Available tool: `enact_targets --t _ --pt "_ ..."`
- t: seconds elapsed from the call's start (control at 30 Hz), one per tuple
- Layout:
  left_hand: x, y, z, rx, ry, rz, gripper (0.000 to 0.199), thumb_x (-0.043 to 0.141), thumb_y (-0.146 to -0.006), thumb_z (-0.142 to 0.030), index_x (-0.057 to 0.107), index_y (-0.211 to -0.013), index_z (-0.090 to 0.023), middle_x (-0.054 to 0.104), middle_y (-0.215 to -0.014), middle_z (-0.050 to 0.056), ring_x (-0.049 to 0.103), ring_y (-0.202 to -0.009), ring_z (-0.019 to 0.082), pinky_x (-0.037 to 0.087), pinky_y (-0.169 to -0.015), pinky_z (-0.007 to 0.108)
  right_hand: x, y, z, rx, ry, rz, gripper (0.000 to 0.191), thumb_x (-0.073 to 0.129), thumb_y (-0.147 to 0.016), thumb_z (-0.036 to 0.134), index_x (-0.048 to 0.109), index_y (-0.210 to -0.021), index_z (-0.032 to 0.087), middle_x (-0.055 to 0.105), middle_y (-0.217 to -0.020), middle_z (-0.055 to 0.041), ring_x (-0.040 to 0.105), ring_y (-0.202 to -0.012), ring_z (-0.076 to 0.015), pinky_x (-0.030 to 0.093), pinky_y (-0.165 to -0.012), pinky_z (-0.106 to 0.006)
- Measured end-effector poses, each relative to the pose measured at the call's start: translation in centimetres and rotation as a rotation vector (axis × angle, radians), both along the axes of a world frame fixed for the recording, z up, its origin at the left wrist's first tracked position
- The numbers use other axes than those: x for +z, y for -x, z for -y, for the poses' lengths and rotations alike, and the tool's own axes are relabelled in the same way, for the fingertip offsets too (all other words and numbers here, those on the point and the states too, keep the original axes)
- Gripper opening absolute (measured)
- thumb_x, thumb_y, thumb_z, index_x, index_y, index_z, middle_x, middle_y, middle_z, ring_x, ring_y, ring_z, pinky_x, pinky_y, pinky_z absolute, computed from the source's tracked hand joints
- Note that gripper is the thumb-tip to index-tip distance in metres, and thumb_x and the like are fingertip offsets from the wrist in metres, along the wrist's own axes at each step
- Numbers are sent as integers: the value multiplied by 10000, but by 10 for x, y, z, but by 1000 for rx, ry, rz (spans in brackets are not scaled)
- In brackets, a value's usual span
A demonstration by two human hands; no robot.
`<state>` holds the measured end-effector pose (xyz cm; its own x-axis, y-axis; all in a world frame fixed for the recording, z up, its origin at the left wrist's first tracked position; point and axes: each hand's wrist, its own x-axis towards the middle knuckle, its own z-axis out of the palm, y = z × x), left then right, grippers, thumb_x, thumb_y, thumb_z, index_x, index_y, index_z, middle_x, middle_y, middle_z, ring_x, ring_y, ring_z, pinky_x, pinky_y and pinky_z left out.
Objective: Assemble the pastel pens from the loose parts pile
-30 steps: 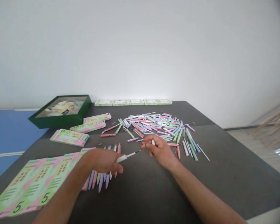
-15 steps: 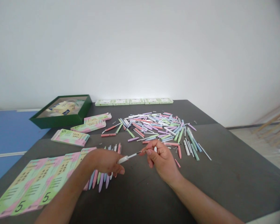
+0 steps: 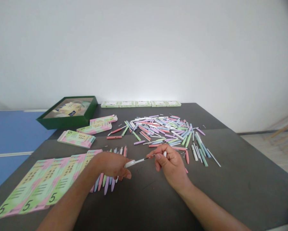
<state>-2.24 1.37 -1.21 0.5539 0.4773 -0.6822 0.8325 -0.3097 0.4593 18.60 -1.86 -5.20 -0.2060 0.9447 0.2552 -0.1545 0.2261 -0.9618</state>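
Observation:
My left hand (image 3: 113,165) is closed around a white pen barrel (image 3: 129,164), whose end points right. A thin pen refill (image 3: 141,160) sticks out of that barrel toward my right hand (image 3: 170,165). The fingers of my right hand pinch together at the refill's dark tip; a small white pen part (image 3: 165,154) also shows between them. Beneath my left hand lies a row of pastel pens (image 3: 106,185), partly hidden by it. Beyond my right hand spreads a loose heap of coloured pen barrels and refills (image 3: 158,128).
Several flat pastel cartons (image 3: 62,179) overlap at the left front, with more cartons (image 3: 76,139) behind them. A green box (image 3: 62,123) holding plastic bags stands at the back left. Light green boxes (image 3: 127,104) line the wall. Loose barrels (image 3: 201,149) lie on the right.
The whole view has shifted slightly, so things appear a little further right and higher. Both hands keep nearly the same hold on the white pen barrel and refill.

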Motion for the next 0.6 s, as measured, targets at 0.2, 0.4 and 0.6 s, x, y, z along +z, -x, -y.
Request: enact_targets --t 0.2,0.4,0.6 --pt "0 -1 2 7 -16 -17 228 410 -733 -119 589 -872 -146 703 -823 79 644 -697 183 462 -559 216 2 -1 2 -11 -22 38 100 511 -833 273 491 -807 179 660 -795 -29 454 -452 -66 385 -454 -216" --pt "1 -2 3 -12 -27 -23 214 406 -769 -169 600 -857 -147 699 -809 74 631 -680 173 455 -560 218 2 -1 5 -3 -38 58 74 509 -836 255 505 -822 183 662 -829 -36 450 -462 -68 386 -459 -219" --pt "-1 -2 4 1 -26 -20 233 418 -757 -165 617 -877 -151 699 -806 60 620 -668 165 445 -553 215 0 0 6 4 -27 60 83 508 -832 264 509 -819 183 661 -836 -39 456 -469 -71 387 -466 -223"
